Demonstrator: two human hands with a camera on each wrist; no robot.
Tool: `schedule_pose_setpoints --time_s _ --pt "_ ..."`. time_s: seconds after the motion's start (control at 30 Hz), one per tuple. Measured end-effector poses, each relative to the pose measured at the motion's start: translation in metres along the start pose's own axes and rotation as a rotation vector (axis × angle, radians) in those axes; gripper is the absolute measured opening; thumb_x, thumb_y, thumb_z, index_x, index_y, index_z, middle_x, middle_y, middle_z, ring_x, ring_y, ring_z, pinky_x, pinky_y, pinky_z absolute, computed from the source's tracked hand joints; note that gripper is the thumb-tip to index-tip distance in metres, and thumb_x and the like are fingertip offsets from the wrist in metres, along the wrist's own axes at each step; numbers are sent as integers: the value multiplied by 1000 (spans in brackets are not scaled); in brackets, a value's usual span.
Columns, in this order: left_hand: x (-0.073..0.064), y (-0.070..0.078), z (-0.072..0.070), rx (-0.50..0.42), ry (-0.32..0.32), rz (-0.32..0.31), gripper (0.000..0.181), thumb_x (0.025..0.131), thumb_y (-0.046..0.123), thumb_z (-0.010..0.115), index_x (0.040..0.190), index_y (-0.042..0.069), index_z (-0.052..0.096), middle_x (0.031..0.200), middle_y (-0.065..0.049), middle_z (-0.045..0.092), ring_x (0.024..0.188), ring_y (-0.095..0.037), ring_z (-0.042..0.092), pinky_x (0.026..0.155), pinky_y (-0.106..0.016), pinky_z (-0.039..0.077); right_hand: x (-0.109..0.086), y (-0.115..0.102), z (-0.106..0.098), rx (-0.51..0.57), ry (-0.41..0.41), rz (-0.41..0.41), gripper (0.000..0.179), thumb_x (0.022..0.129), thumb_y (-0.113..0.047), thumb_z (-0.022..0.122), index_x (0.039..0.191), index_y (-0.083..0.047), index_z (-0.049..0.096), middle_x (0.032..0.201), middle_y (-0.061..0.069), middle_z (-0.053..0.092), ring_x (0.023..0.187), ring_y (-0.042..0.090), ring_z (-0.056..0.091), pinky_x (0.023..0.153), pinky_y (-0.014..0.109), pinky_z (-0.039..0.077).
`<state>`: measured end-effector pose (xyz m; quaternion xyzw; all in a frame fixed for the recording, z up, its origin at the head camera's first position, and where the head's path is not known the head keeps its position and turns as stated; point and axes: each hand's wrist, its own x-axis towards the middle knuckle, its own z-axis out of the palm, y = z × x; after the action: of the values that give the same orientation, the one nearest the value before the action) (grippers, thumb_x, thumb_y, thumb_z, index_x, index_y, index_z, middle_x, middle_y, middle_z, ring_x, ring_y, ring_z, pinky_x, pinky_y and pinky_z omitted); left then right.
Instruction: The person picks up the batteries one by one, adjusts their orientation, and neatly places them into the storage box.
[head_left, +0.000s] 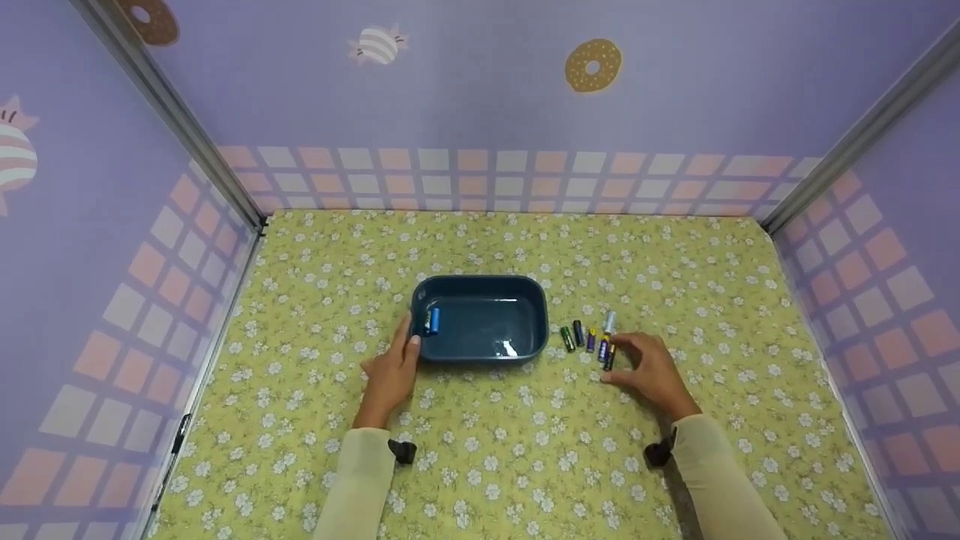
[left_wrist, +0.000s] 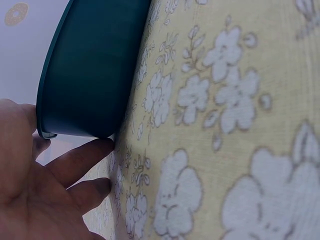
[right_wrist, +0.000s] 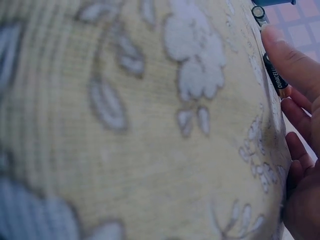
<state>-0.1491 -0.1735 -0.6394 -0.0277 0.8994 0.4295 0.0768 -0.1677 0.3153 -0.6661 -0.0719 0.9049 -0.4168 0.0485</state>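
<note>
A dark blue rectangular basin (head_left: 480, 354) stands on the cloth, with a blue battery (head_left: 435, 321) and another beside it at its left end. My left hand (head_left: 392, 373) grips the basin's left side near the front corner; in the left wrist view its fingers lie against the outer wall. To the right of the basin lie several batteries, among them a green one (head_left: 568, 339), a dark one (head_left: 577, 333), a purple one (head_left: 591, 340) and a pale one (head_left: 610, 322). My right hand (head_left: 654, 373) pinches a black Duracell battery (right_wrist: 274, 76) between thumb and fingers, low at the cloth.
A yellow-green flowered cloth (head_left: 480, 465) covers the table. Purple panels with pink and white squares enclose the back (head_left: 480, 112), left and right sides. A dark wrist mount (head_left: 403, 451) sits at the left cuff, and another (head_left: 658, 453) at the right.
</note>
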Motion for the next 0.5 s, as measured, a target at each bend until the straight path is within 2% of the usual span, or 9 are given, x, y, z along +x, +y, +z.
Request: schedule_pose_setpoints --time_s 0.17,0.5 --pt "-3 -1 2 -1 -18 -17 66 108 63 25 166 36 10 158 -13 45 143 -49 43 113 -79 -13 -3 1 1 -13 -7 12 72 74 -45 91 138 -24 63 137 2 60 124 26 50 106 57 44" --pt "2 3 -1 3 19 -11 66 107 65 25 165 38 11 159 -13 44 142 -51 43 113 -79 -14 7 -1 -1 -12 -1 9 68 76 -44 90 136 -27 64 137 0 60 125 25 50 106 56 46"
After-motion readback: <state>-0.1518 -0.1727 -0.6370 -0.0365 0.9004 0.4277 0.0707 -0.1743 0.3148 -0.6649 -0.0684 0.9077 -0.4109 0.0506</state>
